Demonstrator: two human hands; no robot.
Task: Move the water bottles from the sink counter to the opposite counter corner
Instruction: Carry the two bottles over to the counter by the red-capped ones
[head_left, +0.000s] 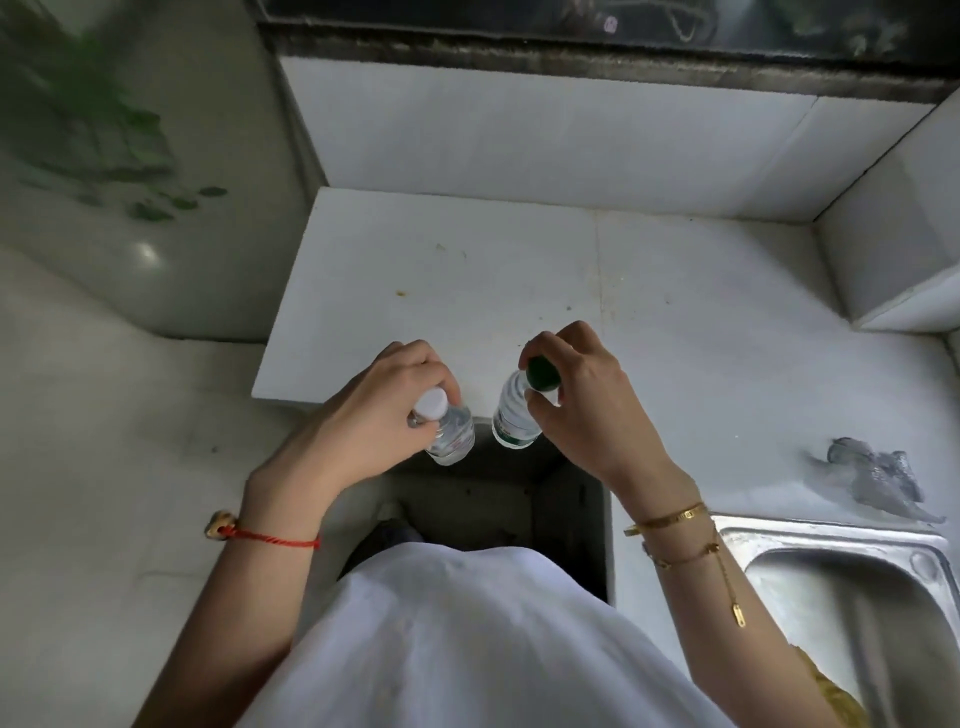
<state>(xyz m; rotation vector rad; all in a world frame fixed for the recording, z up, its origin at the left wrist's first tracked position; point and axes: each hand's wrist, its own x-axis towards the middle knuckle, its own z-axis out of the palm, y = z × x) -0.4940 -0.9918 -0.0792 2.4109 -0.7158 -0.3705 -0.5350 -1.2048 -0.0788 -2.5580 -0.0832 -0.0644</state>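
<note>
I hold two small clear water bottles in the air by their necks, just before the front edge of the white counter (519, 270). My left hand (374, 410) grips the bottle with the white cap (449, 431). My right hand (576, 384) grips the bottle with the green cap and green label (511, 415). Both bottles hang roughly upright, a hand's width apart, above the dark gap below the counter edge. My fingers hide the upper part of each bottle.
A steel sink (852, 597) is set into the counter at the lower right. A grey crumpled rag (872, 478) lies behind it. White tiled walls close the counter at the back and right. A pale floor (104, 441) lies to the left.
</note>
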